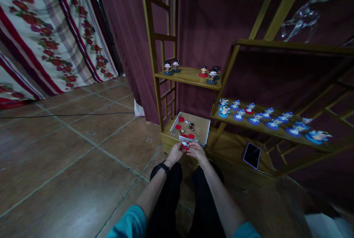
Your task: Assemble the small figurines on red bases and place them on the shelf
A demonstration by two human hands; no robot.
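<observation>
Both hands meet in front of a shallow cardboard box, closed round a small figurine with a white upper part and a red round base. My left hand grips it from the left side. From the right, the fingers of my right hand hold its base. Inside the box lie several red discs and a few loose small figurines, dark and white. The box rests on the low ledge of a wooden shelf unit.
On the upper wooden shelf stand several dark-haired figurines. Blue and white figurines line the right shelf. A phone lies on the lower board. A clear deer ornament stands higher up. A thin cable crosses the tiled floor.
</observation>
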